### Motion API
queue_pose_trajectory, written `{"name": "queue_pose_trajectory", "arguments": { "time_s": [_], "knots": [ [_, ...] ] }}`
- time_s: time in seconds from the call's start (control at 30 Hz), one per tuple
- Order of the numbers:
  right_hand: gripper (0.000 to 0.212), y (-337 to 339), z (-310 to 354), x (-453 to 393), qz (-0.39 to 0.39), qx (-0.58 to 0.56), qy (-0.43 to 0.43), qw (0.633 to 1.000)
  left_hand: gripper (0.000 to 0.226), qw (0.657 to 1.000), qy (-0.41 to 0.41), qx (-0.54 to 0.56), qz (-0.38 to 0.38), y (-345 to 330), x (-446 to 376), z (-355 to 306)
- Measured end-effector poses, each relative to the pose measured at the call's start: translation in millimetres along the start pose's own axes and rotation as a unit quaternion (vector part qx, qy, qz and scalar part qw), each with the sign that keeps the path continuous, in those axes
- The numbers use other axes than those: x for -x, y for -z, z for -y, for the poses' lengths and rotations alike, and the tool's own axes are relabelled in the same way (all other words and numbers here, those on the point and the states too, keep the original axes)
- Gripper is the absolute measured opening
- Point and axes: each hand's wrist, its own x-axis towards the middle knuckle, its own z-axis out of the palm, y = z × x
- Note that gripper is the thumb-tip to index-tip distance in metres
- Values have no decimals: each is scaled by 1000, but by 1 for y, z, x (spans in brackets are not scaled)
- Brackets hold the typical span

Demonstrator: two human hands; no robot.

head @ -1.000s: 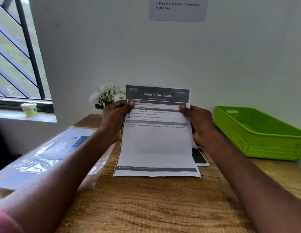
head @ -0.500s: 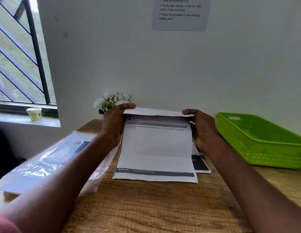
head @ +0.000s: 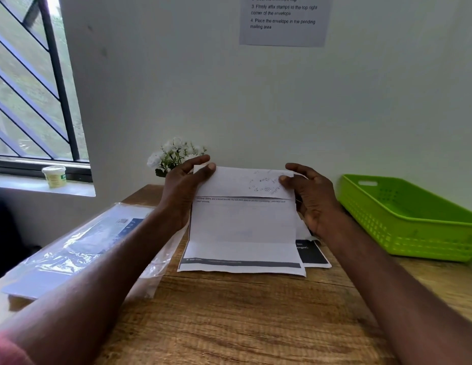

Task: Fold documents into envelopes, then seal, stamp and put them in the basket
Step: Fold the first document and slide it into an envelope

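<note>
A printed white document stands on its bottom edge on the wooden table. Its top part is folded forward toward me, and the blank back with faint pen marks shows. My left hand pinches the folded flap's top left corner. At the flap's right edge my right hand grips it. A green plastic basket sits at the right of the table, against the wall. No envelope or stamp can be made out.
A clear plastic sleeve of papers lies at the left. Another printed sheet lies behind the document, partly hidden. White flowers stand by the wall. An instruction sheet hangs above, and a small tub sits on the windowsill.
Both hands have bent the document's top edge forward and down, so the header is hidden and the blank back shows. The fold has grown deeper.
</note>
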Motion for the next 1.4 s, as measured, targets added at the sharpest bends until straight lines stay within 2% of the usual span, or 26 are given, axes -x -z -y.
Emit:
{"name": "queue_pose_trajectory", "arguments": {
  "time_s": [0.13,0.27,0.37,0.47,0.67,0.73,0.93,0.97,1.1,1.23,1.4],
  "knots": [
    [40,-4,-2,1,5,35,-4,999,16,1000,8,-10,7,-4,4,-1],
    [27,-4,-1,2,-26,58,12,998,9,999,26,30,12,-4,3,-3],
    [25,0,0,1,-47,48,20,998,18,998,34,39,25,-2,3,-3],
    [24,-2,1,2,-32,43,13,998,28,998,38,31,25,-2,2,1],
    [28,-9,0,5,-3,57,18,998,6,999,25,16,41,-1,1,4],
    [31,-8,0,6,2,50,0,999,7,999,20,12,47,0,0,5],
    [17,0,4,1,-44,-29,-25,998,12,1000,5,7,27,2,-4,7],
    [18,0,4,1,-43,-36,-24,998,13,1000,3,7,25,2,-4,7],
    [49,-4,4,-1,-34,-10,-18,999,23,1000,0,2,31,1,-4,7],
    [26,-3,-3,-2,-27,21,9,999,22,999,-2,-8,32,-3,-2,9],
    [20,-1,2,0,-82,-9,2,997,23,1000,-1,-1,5,-3,-1,6]
  ]
}}
